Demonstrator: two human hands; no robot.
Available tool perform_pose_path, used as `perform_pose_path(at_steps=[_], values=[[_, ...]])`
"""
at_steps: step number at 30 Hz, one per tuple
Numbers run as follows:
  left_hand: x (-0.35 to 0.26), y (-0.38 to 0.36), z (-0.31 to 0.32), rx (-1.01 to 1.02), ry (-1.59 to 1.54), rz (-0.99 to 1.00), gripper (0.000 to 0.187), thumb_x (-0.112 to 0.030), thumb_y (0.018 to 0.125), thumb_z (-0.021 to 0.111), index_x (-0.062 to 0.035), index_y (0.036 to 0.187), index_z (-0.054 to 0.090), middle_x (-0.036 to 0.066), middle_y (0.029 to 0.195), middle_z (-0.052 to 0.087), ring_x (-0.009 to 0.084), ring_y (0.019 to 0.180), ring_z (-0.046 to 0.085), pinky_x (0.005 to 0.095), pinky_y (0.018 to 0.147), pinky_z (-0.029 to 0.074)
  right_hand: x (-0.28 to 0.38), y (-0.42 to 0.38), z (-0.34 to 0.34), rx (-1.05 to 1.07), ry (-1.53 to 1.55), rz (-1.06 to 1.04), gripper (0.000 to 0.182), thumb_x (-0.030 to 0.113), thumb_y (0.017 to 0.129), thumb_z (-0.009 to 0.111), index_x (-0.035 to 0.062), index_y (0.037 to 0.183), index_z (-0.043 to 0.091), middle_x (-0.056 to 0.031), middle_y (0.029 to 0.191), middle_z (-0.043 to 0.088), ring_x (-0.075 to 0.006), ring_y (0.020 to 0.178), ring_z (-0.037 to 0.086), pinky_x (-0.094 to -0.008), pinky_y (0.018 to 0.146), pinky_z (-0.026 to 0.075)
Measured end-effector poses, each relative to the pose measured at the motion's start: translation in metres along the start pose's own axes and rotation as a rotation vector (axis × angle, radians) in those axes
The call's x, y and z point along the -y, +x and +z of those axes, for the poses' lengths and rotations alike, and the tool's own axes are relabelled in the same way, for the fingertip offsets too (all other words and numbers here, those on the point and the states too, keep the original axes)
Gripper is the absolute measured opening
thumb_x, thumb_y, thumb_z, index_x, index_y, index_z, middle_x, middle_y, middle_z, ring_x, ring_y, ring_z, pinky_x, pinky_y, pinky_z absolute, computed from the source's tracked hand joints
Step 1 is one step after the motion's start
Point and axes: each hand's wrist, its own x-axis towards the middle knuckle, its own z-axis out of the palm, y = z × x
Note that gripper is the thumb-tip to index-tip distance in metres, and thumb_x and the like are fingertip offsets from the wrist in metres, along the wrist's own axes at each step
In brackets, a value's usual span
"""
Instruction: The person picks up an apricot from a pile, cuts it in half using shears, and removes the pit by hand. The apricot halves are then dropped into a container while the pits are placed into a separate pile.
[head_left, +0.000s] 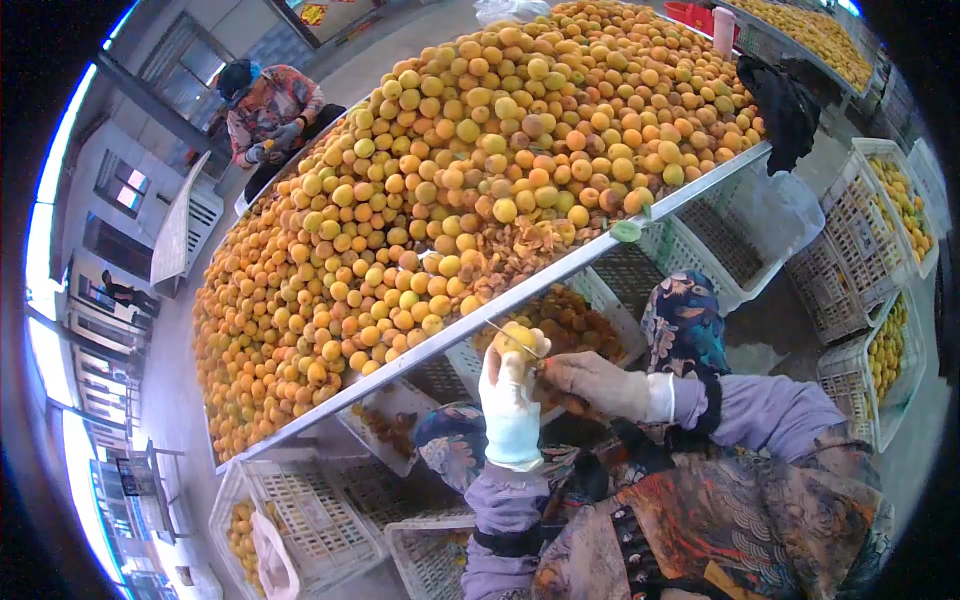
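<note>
My left hand (508, 378), in a white glove, holds a yellow apricot (514, 339) up at the table's metal edge (440, 342). Close beside it, my right hand (590, 382), in a dirtier glove, is closed on a thin knife (512, 337) whose blade lies across the fruit. Beyond both hands a large heap of apricots (450, 200) covers the table. Torn, brownish fruit pieces (525, 240) lie near the edge. Under my hands a crate holds orange fruit pieces (570, 325).
A co-worker (272, 118) sits across the heap at the upper left. White crates of fruit (870, 235) stand stacked at the right. Another crate (295, 515) stands at the lower left. A black bag (782, 105) hangs at the table's right corner.
</note>
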Motion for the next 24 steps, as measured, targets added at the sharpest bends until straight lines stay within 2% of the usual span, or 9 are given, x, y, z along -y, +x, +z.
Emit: perform_pose_path(at_steps=[1, 3, 6, 8, 12, 14, 17, 19, 24], values=[[-0.003, -0.001, 0.002, -0.017, -0.1, -0.087, 0.048, -0.025, 0.091, 0.055, 0.0006, 0.128, 0.039, 0.015, 0.117, 0.054, 0.0241, 0.104, 0.056, 0.0336, 0.093, 0.042, -0.001, -0.001, 0.006, -0.058, 0.04, -0.1, 0.038, 0.044, 0.094, 0.04, 0.0102, 0.082, 0.05, 0.0019, 0.058, 0.047, -0.0074, 0.048, 0.042, -0.0237, 0.041, 0.034], [-0.004, 0.0, -0.002, -0.032, -0.192, -0.174, 0.049, -0.026, 0.09, 0.056, 0.0008, 0.128, 0.04, 0.014, 0.116, 0.055, 0.0241, 0.103, 0.056, 0.0333, 0.093, 0.042, -0.009, 0.003, 0.001, -0.037, 0.032, -0.052, 0.037, 0.044, 0.094, 0.04, 0.0101, 0.082, 0.051, 0.0014, 0.056, 0.046, -0.0081, 0.045, 0.041, -0.0246, 0.038, 0.033], [0.001, 0.006, -0.006, 0.007, -0.079, -0.139, 0.046, -0.025, 0.092, 0.053, 0.0015, 0.127, 0.041, 0.014, 0.115, 0.056, 0.0232, 0.103, 0.056, 0.0328, 0.092, 0.043, 0.002, 0.0, -0.007, -0.027, -0.028, 0.077, 0.037, 0.043, 0.094, 0.04, 0.0105, 0.083, 0.051, 0.0014, 0.056, 0.046, -0.008, 0.045, 0.041, -0.0243, 0.039, 0.032], [0.0, 0.004, 0.001, -0.032, 0.133, 0.04, 0.042, -0.025, 0.093, 0.051, 0.0023, 0.125, 0.043, 0.014, 0.112, 0.057, 0.0215, 0.102, 0.056, 0.0322, 0.092, 0.043, 0.015, -0.005, -0.009, 0.023, 0.055, 0.221, 0.036, 0.043, 0.094, 0.04, 0.0105, 0.083, 0.05, 0.0016, 0.056, 0.046, -0.0078, 0.045, 0.041, -0.024, 0.039, 0.032], [0.0, 0.006, -0.006, -0.026, 0.209, 0.023, 0.04, -0.024, 0.094, 0.05, 0.0027, 0.123, 0.044, 0.013, 0.109, 0.058, 0.021, 0.102, 0.056, 0.0322, 0.091, 0.042, 0.012, -0.004, -0.011, 0.049, 0.026, 0.179, 0.036, 0.044, 0.094, 0.04, 0.0109, 0.084, 0.051, 0.0016, 0.055, 0.045, -0.0078, 0.043, 0.039, -0.0236, 0.038, 0.031], [-0.002, 0.007, -0.005, 0.019, 0.086, -0.076, 0.04, -0.024, 0.093, 0.05, 0.0025, 0.123, 0.045, 0.014, 0.11, 0.057, 0.0216, 0.102, 0.056, 0.0325, 0.092, 0.042, 0.002, -0.003, -0.006, -0.044, 0.041, 0.093, 0.038, 0.045, 0.094, 0.039, 0.0111, 0.083, 0.051, 0.0015, 0.055, 0.045, -0.0082, 0.042, 0.038, -0.0231, 0.037, 0.03], [0.003, 0.005, -0.01, 0.044, -0.105, -0.197, 0.04, -0.024, 0.093, 0.05, 0.0021, 0.123, 0.045, 0.014, 0.11, 0.058, 0.022, 0.102, 0.056, 0.0329, 0.092, 0.043, 0.0, -0.006, -0.005, 0.011, 0.038, 0.076, 0.039, 0.046, 0.094, 0.039, 0.0113, 0.083, 0.052, 0.0016, 0.055, 0.045, -0.0082, 0.043, 0.038, -0.0229, 0.037, 0.03], [0.005, 0.003, -0.009, 0.038, -0.128, -0.215, 0.04, -0.024, 0.094, 0.049, 0.0016, 0.123, 0.045, 0.015, 0.112, 0.057, 0.0219, 0.102, 0.056, 0.0335, 0.092, 0.043, 0.006, -0.01, -0.008, -0.003, 0.051, 0.145, 0.038, 0.045, 0.094, 0.039, 0.0116, 0.08, 0.051, 0.002, 0.055, 0.045, -0.0078, 0.043, 0.039, -0.0226, 0.038, 0.031], [0.004, 0.01, -0.007, -0.029, 0.159, -0.012, 0.041, -0.024, 0.094, 0.049, 0.0021, 0.124, 0.044, 0.014, 0.113, 0.056, 0.0236, 0.101, 0.057, 0.0346, 0.092, 0.044, 0.014, -0.005, -0.013, 0.02, 0.019, 0.219, 0.038, 0.045, 0.094, 0.039, 0.0127, 0.076, 0.047, 0.0023, 0.055, 0.044, -0.0075, 0.043, 0.039, -0.023, 0.038, 0.032]])
